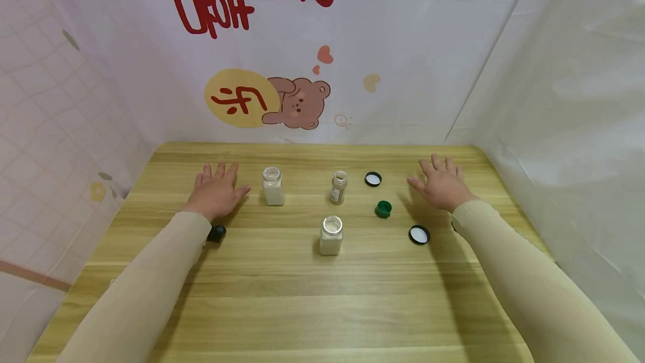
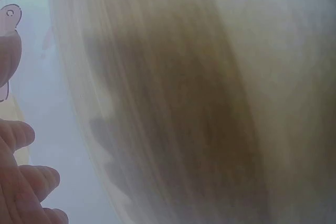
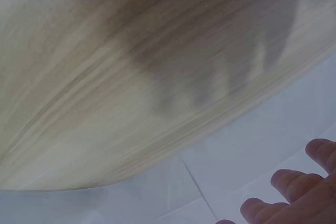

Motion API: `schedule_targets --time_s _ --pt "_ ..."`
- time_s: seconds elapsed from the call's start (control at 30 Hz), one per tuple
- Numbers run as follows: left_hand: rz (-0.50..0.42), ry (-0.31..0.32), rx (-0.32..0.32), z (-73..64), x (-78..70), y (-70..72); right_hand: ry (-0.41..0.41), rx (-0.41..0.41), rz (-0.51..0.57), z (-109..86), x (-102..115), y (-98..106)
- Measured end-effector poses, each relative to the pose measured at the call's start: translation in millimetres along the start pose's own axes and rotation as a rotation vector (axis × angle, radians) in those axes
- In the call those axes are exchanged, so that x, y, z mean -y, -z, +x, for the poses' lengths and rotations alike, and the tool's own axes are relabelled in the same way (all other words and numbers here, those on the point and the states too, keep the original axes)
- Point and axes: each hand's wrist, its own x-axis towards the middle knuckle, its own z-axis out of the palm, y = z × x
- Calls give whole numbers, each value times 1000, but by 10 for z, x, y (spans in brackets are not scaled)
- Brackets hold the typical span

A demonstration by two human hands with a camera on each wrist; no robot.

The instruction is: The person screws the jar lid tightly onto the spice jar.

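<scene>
My left hand (image 1: 215, 190) is spread flat at the left of the table, palm down and holding nothing. Nearest to it is an uncapped square jar (image 1: 274, 188) with pale contents. My right hand (image 1: 442, 185), fingers also spread, is over the right side and holds nothing. Closest to that hand lies a black lid (image 1: 419, 234), white inside facing up. A second black lid (image 1: 373, 178) and a green cap (image 1: 383, 209) lie further left. Mid-table stand a small open bottle (image 1: 339, 188) with a label and another open square jar (image 1: 331, 236). Both wrist views show spread fingers above the table.
The wooden table (image 1: 322, 307) meets a white printed cloth (image 1: 403, 111) at its back edge. Cloth also hangs along both sides. A small black object (image 1: 216, 233) shows beside my left wrist.
</scene>
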Motion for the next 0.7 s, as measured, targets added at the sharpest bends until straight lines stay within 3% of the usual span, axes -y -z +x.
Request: schedule_targets --time_s 0.5,0.7 --pt "-24 8 -13 -61 51 -8 34 -20 2 -63 100 53" --pt "-52 -7 -51 -109 71 -17 60 -22 -9 -118 157 77"
